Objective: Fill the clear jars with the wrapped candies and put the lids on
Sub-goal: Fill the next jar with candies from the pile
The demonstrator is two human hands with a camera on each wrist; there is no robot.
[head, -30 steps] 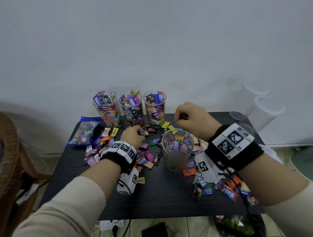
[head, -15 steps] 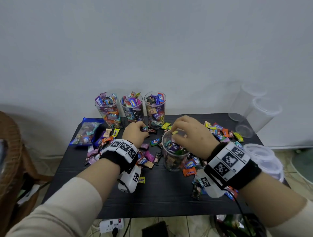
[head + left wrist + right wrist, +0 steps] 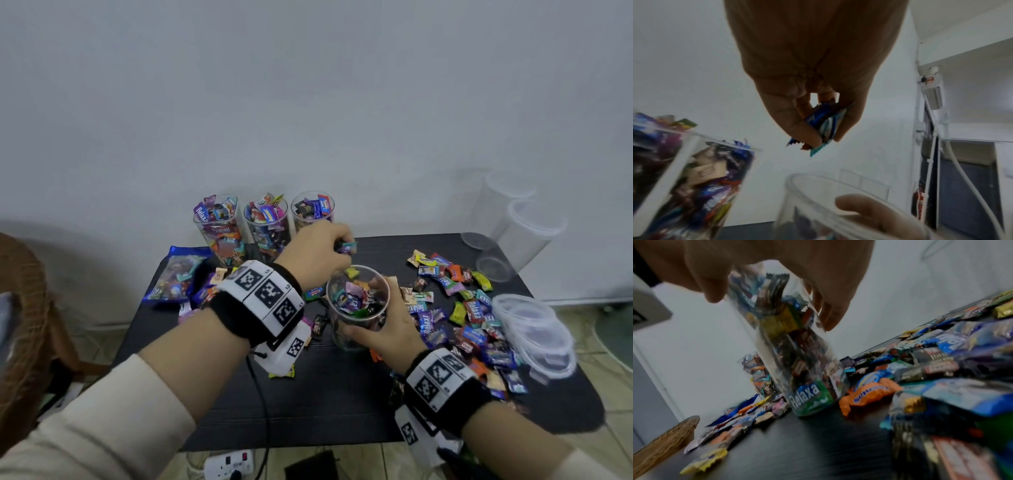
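Note:
A clear jar [image 3: 356, 305] partly filled with wrapped candies stands mid-table; it also shows as the jar [image 3: 797, 353] and its rim [image 3: 838, 186]. My right hand [image 3: 380, 325] wraps round the jar's side, the right hand [image 3: 777, 280] with thumb and fingers on the wall. My left hand [image 3: 318, 250] hovers just above and behind the rim, pinching a few wrapped candies [image 3: 822, 123] in blue and teal. Three full jars [image 3: 267, 222] stand at the table's back. Loose candies [image 3: 462, 308] lie on both sides. A stack of clear lids [image 3: 537, 332] sits at the right edge.
A blue candy bag [image 3: 178, 274] lies at the table's [image 3: 325, 394] back left. Empty clear containers [image 3: 513, 219] stand at the back right by the wall. A wicker chair [image 3: 20, 308] is at the left. A power strip [image 3: 229, 462] lies on the floor in front.
My left hand rose from the candy pile with candies and moved over the jar. My right hand left the jar's mouth and came down to grip its side.

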